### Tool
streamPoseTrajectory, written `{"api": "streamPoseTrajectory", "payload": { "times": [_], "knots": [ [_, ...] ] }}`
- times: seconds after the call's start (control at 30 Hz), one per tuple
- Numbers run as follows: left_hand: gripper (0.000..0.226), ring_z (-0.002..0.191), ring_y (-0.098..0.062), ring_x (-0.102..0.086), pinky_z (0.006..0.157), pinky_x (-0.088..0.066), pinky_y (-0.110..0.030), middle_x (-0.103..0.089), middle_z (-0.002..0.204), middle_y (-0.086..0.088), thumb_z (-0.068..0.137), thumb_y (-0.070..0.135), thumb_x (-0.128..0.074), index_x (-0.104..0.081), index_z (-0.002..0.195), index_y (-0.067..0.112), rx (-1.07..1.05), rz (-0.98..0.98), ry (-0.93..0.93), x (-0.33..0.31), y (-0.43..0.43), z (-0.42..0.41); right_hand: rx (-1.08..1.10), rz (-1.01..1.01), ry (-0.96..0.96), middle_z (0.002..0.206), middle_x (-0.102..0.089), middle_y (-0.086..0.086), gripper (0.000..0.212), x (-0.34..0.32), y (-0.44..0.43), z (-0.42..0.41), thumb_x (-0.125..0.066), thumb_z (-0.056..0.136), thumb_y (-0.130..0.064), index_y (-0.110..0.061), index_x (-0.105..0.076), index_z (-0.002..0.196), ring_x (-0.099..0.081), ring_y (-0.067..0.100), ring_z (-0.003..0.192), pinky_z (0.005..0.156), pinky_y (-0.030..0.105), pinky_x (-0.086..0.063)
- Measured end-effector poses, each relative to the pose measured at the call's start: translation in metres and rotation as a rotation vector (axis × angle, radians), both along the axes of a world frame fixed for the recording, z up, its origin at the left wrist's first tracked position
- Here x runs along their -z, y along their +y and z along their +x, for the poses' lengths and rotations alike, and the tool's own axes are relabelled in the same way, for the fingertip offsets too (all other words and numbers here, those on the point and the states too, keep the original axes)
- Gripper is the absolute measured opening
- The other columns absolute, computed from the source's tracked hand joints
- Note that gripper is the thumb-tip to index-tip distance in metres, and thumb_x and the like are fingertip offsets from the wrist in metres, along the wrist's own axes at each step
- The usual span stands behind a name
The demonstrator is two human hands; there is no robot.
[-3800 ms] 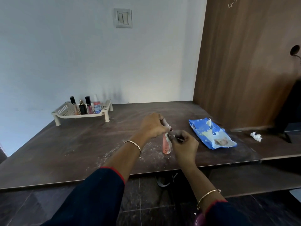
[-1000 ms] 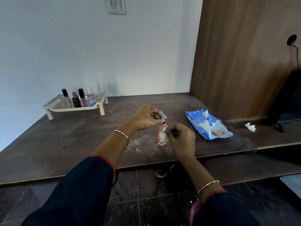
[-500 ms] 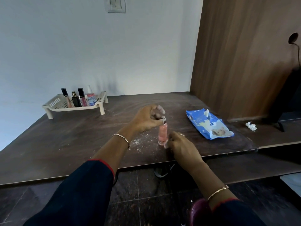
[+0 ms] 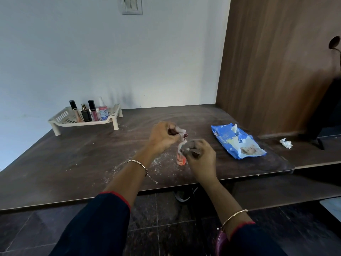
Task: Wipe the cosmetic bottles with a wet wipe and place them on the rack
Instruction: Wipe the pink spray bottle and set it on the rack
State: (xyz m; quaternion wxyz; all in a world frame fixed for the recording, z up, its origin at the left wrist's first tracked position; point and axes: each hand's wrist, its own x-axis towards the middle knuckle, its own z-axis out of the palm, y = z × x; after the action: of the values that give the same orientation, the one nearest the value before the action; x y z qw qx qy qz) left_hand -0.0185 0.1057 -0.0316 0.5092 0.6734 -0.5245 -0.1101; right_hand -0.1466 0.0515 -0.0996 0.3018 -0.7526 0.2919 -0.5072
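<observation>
A small pink bottle (image 4: 180, 159) stands upright on the dark table (image 4: 73, 163), near its front edge. My left hand (image 4: 164, 138) pinches the bottle's top. My right hand (image 4: 198, 154) grips a wet wipe (image 4: 181, 145) and presses it against the bottle's upper part, hiding most of it. At the back left stands a cream rack (image 4: 60, 118) with several cosmetic bottles on it.
A blue wet-wipe pack (image 4: 238, 143) lies to the right of my hands, one wipe sticking out. A crumpled used wipe (image 4: 286, 143) sits farther right on a lower shelf. White crumbs are scattered around the bottle. A wooden panel rises on the right.
My right hand rose from beside the bottle's base and now wraps the wipe around its upper part. The left hand stayed on the bottle's top.
</observation>
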Motion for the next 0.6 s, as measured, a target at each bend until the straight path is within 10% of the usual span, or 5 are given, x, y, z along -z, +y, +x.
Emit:
{"api": "streamPoseTrajectory", "payload": {
  "times": [0.2,0.6],
  "knots": [
    [0.016,0.085,-0.012,-0.068,0.083,-0.055,-0.023,-0.074,0.095,-0.006,0.076,0.008,-0.076,-0.075,0.092,0.006,0.002,0.014,0.011,-0.004,0.004,-0.001,0.093,0.028,0.181,0.073,-0.063,-0.002,0.017,0.028,0.008,0.008,-0.072,0.068,-0.003,-0.012,-0.06,0.06,-0.06,0.019,0.066,0.065,0.041,-0.052],
    [0.017,0.062,0.01,-0.062,0.067,-0.05,-0.006,-0.073,0.087,-0.001,0.075,0.008,-0.077,-0.074,0.092,0.006,-0.001,0.028,0.019,-0.004,0.002,0.001,0.127,0.015,0.073,0.072,-0.062,-0.004,0.023,0.005,0.008,0.012,-0.073,0.068,-0.004,-0.015,-0.054,0.06,-0.058,0.012,0.066,0.063,0.028,-0.048]
  ]
}}
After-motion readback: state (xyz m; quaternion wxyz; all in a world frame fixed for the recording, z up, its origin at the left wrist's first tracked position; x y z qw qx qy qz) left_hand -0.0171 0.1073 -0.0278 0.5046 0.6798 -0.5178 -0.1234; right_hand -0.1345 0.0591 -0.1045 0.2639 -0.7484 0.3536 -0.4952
